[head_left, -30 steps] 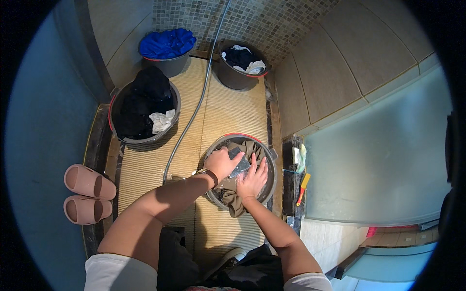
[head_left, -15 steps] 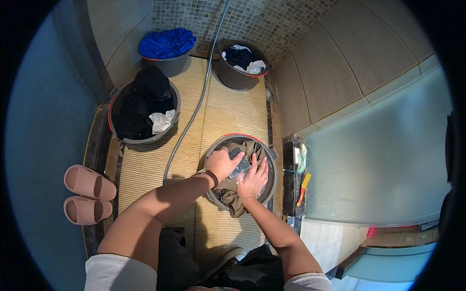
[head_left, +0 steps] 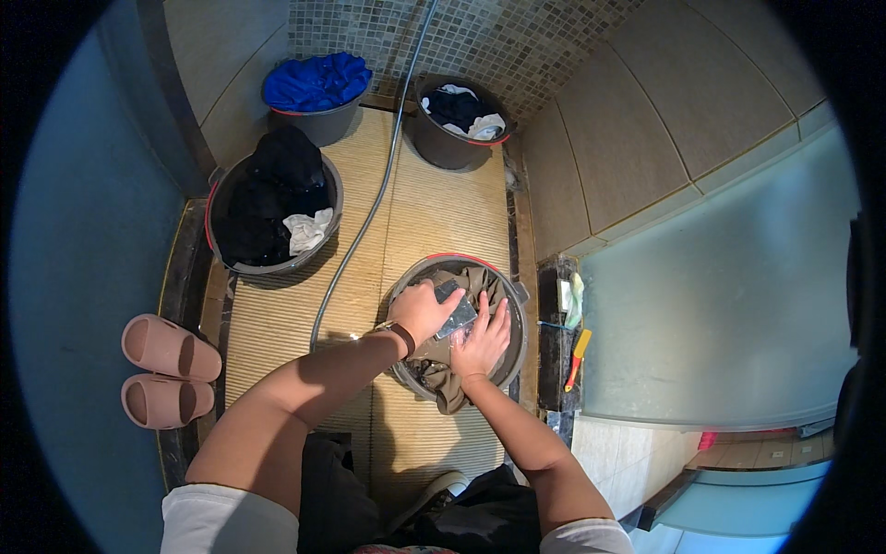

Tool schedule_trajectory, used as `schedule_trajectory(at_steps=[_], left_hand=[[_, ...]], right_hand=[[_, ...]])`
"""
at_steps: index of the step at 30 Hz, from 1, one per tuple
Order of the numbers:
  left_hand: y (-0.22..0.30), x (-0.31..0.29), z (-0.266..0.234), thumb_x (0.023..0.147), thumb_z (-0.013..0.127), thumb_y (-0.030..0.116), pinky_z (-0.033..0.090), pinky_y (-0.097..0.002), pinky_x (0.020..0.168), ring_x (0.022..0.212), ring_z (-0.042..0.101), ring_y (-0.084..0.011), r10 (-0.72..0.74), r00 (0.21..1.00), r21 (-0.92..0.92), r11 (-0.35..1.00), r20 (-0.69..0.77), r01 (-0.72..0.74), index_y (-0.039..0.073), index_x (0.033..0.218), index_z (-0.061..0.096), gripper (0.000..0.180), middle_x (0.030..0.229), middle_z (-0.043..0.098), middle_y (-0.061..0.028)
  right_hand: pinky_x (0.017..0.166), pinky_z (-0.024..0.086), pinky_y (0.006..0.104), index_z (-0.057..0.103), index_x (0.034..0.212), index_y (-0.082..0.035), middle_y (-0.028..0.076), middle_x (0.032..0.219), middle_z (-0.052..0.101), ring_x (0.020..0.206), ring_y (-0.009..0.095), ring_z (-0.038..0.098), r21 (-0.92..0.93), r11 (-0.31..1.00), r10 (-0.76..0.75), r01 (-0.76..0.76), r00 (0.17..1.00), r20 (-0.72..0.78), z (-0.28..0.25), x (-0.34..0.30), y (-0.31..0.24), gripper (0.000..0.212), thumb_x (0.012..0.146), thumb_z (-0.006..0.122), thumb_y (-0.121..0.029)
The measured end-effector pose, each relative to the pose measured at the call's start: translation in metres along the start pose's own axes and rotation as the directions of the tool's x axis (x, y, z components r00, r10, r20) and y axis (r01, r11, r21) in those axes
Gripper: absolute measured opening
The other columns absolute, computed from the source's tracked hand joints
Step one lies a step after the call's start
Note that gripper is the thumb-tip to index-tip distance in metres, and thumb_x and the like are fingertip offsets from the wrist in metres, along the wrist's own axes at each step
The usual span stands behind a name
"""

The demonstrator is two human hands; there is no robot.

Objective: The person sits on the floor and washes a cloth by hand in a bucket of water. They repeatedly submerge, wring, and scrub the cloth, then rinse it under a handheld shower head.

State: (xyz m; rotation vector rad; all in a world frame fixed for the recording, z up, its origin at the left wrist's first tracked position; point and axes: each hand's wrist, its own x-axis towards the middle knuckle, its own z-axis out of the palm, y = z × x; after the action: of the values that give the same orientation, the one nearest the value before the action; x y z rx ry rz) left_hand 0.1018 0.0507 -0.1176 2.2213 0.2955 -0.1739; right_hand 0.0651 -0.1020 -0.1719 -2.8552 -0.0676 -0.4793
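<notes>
A grey bucket (head_left: 519,355) with a red handle stands on the mat just ahead of me, holding wet olive-brown cloth (head_left: 450,392). My left hand (head_left: 420,310), a watch on its wrist, grips a dark grey rectangular slab (head_left: 456,316) over the cloth. I cannot make out exactly what the slab is. Beside it, my right hand (head_left: 482,342) presses on the cloth with its fingers stretched out. Part of the cloth droops over the bucket's near rim.
Three more buckets hold laundry: black clothes (head_left: 268,198) at left, blue cloth (head_left: 318,83) behind, dark and white pieces (head_left: 461,111) far right. A grey hose (head_left: 374,208) crosses the ribbed mat (head_left: 277,319). Pink slippers (head_left: 171,369) lie left; a yellow-red brush (head_left: 578,358) lies right.
</notes>
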Motion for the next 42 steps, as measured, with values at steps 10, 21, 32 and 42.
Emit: schedule_trajectory(at_steps=[10, 21, 32, 42], left_hand=[[0.002, -0.001, -0.004, 0.084, 0.061, 0.057, 0.055, -0.0454, 0.078, 0.084, 0.068, -0.0409, -0.012, 1.000, 0.004, 1.000, 0.016, 0.012, -0.009, 0.099, 0.067, 0.068, 0.085, 0.068, -0.0296], [0.002, -0.001, -0.005, 0.084, 0.061, 0.057, 0.054, -0.0452, 0.078, 0.085, 0.068, -0.0410, -0.009, 1.000, -0.002, 1.000, 0.013, 0.009, -0.009, 0.098, 0.067, 0.068, 0.084, 0.067, -0.0299], [0.001, -0.001, -0.005, 0.084, 0.061, 0.056, 0.054, -0.0446, 0.081, 0.086, 0.068, -0.0411, 0.002, 1.000, -0.014, 1.000, 0.008, -0.002, -0.010, 0.099, 0.067, 0.068, 0.086, 0.068, -0.0295], [-0.003, 0.003, -0.001, 0.084, 0.061, 0.056, 0.054, -0.0444, 0.081, 0.086, 0.068, -0.0409, -0.012, 1.000, -0.008, 1.000, 0.023, 0.013, -0.010, 0.101, 0.067, 0.068, 0.086, 0.068, -0.0291]], right_hand=[[0.109, 0.025, 0.0549, 0.033, 0.150, -0.019, 0.022, 0.154, 0.026, 0.135, 0.044, 0.031, -0.028, 1.000, -0.007, 0.006, 1.000, -0.029, -0.002, 0.001, -0.004, 0.077, 0.078, 0.054, -0.035], [0.109, 0.025, 0.0545, 0.034, 0.150, -0.019, 0.022, 0.153, 0.027, 0.135, 0.044, 0.031, -0.017, 1.000, -0.003, 0.003, 1.000, -0.030, -0.003, 0.002, -0.006, 0.079, 0.075, 0.057, -0.030], [0.108, 0.026, 0.0549, 0.034, 0.150, -0.019, 0.022, 0.153, 0.028, 0.134, 0.044, 0.032, -0.027, 1.000, -0.009, 0.008, 0.999, -0.052, 0.000, 0.002, -0.006, 0.076, 0.079, 0.055, -0.035], [0.101, 0.033, 0.0577, 0.041, 0.145, -0.035, 0.020, 0.138, 0.040, 0.127, 0.041, 0.038, 0.022, 0.997, 0.075, -0.080, 0.984, 0.160, -0.017, 0.019, -0.003, 0.079, 0.070, 0.068, -0.039]])
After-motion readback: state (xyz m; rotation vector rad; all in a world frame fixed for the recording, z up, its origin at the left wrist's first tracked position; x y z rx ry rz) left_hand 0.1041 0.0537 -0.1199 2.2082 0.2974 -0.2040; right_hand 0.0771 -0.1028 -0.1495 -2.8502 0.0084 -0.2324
